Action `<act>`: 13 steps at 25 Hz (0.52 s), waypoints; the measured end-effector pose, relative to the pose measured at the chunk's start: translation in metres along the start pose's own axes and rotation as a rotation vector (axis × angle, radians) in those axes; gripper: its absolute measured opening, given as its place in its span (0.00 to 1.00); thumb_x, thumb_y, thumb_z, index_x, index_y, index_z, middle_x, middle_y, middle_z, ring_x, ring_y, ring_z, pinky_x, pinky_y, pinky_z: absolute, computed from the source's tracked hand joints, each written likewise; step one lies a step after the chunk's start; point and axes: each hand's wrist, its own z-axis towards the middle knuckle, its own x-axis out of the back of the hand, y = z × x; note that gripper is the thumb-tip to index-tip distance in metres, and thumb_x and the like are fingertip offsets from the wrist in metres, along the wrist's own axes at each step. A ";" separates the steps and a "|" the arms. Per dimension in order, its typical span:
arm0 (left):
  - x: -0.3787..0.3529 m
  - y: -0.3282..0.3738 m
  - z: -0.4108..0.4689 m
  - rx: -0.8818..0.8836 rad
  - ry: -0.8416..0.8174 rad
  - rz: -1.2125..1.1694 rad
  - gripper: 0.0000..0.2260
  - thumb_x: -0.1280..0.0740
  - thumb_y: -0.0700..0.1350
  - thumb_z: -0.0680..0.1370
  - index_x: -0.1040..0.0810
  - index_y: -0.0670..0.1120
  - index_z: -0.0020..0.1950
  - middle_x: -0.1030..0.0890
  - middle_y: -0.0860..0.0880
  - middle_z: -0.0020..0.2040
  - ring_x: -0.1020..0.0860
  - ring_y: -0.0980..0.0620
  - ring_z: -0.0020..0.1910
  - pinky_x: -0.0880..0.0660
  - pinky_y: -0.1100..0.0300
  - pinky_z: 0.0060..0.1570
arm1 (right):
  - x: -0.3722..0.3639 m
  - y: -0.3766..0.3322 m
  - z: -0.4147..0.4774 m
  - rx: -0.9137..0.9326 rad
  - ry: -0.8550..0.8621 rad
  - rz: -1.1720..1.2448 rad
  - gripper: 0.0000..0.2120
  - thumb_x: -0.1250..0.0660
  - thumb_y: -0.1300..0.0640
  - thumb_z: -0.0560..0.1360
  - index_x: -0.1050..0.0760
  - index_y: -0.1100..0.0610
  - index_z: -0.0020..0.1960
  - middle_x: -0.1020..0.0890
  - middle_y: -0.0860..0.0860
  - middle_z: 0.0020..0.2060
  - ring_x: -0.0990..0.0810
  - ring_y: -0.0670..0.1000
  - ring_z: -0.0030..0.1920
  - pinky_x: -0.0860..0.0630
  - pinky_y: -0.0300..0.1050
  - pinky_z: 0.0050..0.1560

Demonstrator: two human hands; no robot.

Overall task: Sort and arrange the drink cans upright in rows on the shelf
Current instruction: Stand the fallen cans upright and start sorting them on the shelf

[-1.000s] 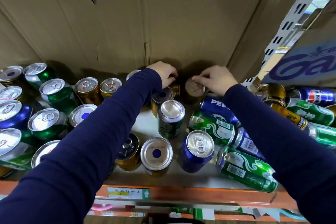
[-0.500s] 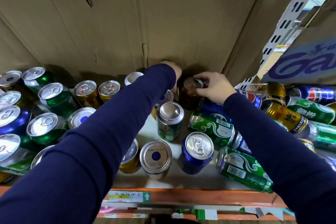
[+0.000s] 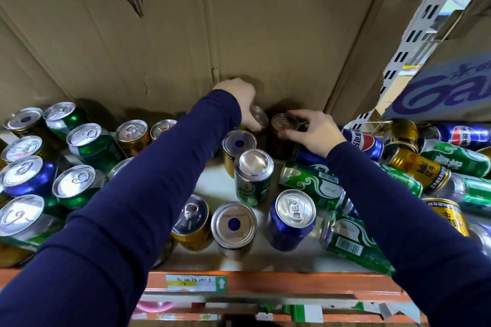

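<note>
Rear can blurred, mostly hidden

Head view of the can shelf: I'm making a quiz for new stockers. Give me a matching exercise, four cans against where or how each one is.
Cans
1. dark brown metal can
2. blue metal can with pull tab
3. frontmost green metal can with barcode
4. blurred silver-topped can

States
a. lying on its side
b. gripped by the left hand
c. standing upright near the front, untouched
d. gripped at its top by the right hand

Pairs: 1-d, 2-c, 3-a, 4-b
</note>
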 end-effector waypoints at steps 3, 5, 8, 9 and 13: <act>-0.006 -0.013 -0.011 0.062 0.020 -0.114 0.23 0.28 0.61 0.65 0.20 0.43 0.47 0.18 0.46 0.41 0.21 0.46 0.40 0.22 0.54 0.40 | -0.001 -0.004 -0.002 -0.009 0.004 -0.041 0.31 0.29 0.43 0.71 0.30 0.54 0.70 0.25 0.52 0.65 0.28 0.51 0.65 0.35 0.40 0.63; -0.010 -0.015 -0.015 0.065 -0.031 -0.109 0.23 0.31 0.63 0.68 0.19 0.43 0.47 0.18 0.46 0.43 0.21 0.46 0.42 0.22 0.54 0.42 | -0.002 -0.009 -0.005 0.004 -0.012 -0.117 0.30 0.32 0.43 0.73 0.31 0.55 0.70 0.26 0.53 0.66 0.28 0.53 0.67 0.35 0.41 0.64; -0.008 -0.018 -0.020 0.044 -0.108 -0.081 0.24 0.34 0.64 0.71 0.19 0.43 0.49 0.18 0.45 0.44 0.22 0.46 0.43 0.23 0.55 0.44 | 0.006 -0.017 -0.021 0.050 0.026 -0.165 0.23 0.35 0.47 0.76 0.28 0.56 0.67 0.22 0.54 0.62 0.25 0.53 0.62 0.34 0.38 0.58; -0.007 -0.018 -0.023 0.016 -0.099 -0.058 0.24 0.35 0.63 0.73 0.20 0.43 0.50 0.19 0.44 0.46 0.22 0.45 0.44 0.23 0.55 0.44 | 0.012 -0.019 -0.031 0.059 0.049 -0.173 0.21 0.35 0.48 0.77 0.27 0.55 0.66 0.21 0.53 0.61 0.25 0.52 0.61 0.34 0.37 0.55; 0.001 0.007 -0.051 -0.181 0.084 -0.105 0.20 0.37 0.57 0.76 0.24 0.45 0.61 0.23 0.43 0.58 0.25 0.43 0.55 0.27 0.51 0.55 | 0.039 -0.019 -0.094 0.017 0.072 -0.200 0.15 0.33 0.50 0.76 0.22 0.54 0.60 0.20 0.48 0.51 0.23 0.44 0.47 0.32 0.36 0.50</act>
